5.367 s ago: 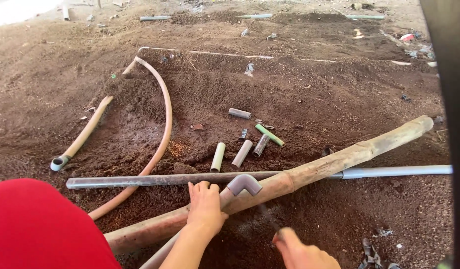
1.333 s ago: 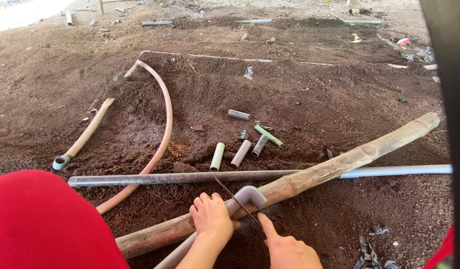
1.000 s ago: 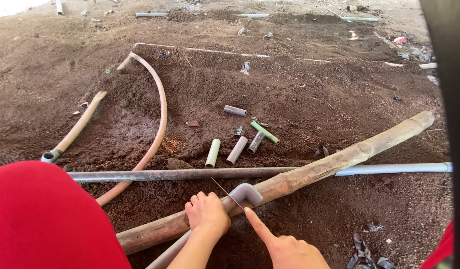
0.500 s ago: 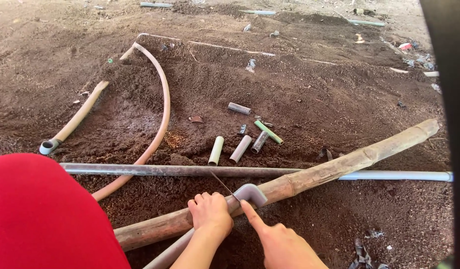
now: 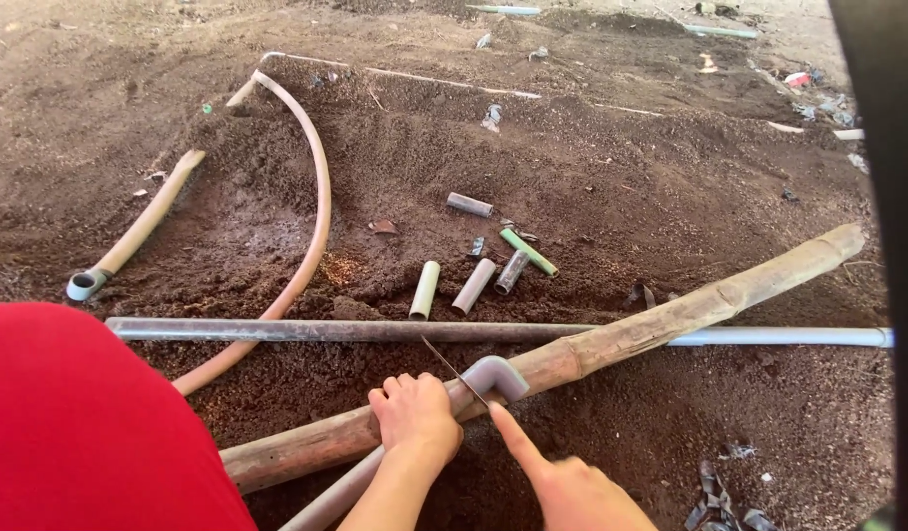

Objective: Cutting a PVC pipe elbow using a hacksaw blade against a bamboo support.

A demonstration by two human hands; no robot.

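Observation:
My left hand (image 5: 413, 416) grips a grey pipe (image 5: 338, 497) just behind its grey elbow fitting (image 5: 497, 373), pressing it onto a thick bamboo pole (image 5: 670, 320) that runs diagonally across the soil. My right hand (image 5: 562, 482) holds a thin saw blade (image 5: 450, 367), index finger stretched along it, the blade set across the pipe right beside the elbow. A long grey pipe (image 5: 356, 331) lies horizontally just beyond the hands.
Several short pipe offcuts (image 5: 474, 285), grey and green, lie on the loose brown soil ahead. A curved tan hose (image 5: 316, 216) and a tan pipe with a grey end fitting (image 5: 129, 236) lie to the left. My red-clothed knee (image 5: 90, 433) fills the lower left.
The right hand has been sliding the blade back and forth across the pipe at the elbow; 5.4 s ago it was drawn further back. The left hand keeps its grip.

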